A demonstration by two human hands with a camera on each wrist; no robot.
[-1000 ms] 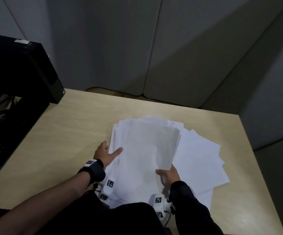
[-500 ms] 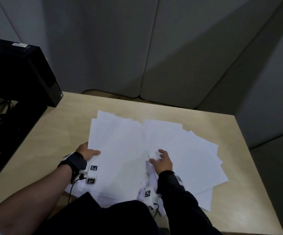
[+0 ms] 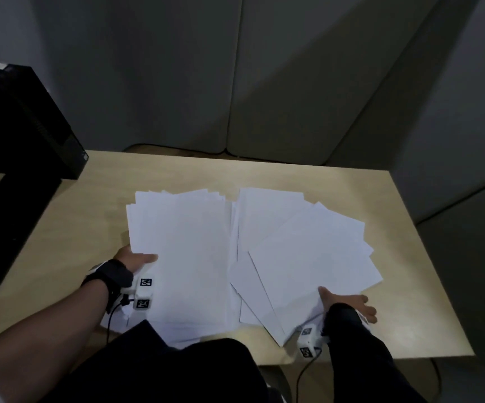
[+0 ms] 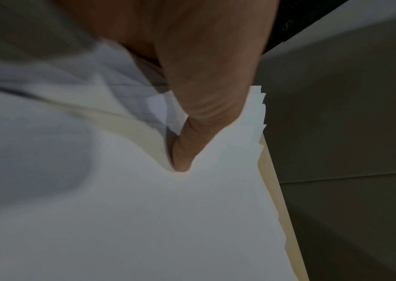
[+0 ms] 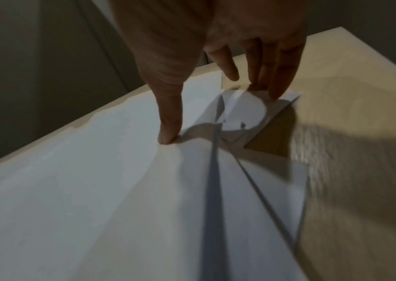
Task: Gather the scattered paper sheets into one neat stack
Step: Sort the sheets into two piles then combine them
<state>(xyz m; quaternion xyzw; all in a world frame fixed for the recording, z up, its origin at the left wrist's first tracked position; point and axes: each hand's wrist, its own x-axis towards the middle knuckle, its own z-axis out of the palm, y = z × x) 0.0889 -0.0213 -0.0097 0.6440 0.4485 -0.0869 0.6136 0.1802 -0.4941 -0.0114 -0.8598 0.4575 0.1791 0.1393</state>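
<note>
Looking down from your head, you see white paper sheets in two loose groups on the pale wooden table [image 3: 410, 199]. The left pile [image 3: 183, 257] is roughly squared, its far edges slightly fanned; the right pile [image 3: 308, 251] is splayed at angles, overlapping the left one near the middle. Your left hand [image 3: 135, 258] holds the near left edge of the left pile, thumb lying on top. Your right hand [image 3: 349, 303] sits at the near right corner of the right pile, thumb on the paper, fingers spread on the table just beside it. A black computer case [image 3: 23, 120] stands at the far left corner, well apart from the sheets.

From your left wrist, the thumb [image 4: 192, 136] presses down on the top sheet, and stepped sheet edges [image 4: 258, 114] show beside it. The other fingers are hidden under the paper, so the grip is a pinch on the left pile.

From your right wrist, the thumb [image 5: 170, 117] presses the top sheet while the fingers [image 5: 276, 76] reach straight down onto a curled corner of paper [image 5: 245, 114]. That hand's grip is unclosed, fingers extended and pressing rather than wrapping.
</note>
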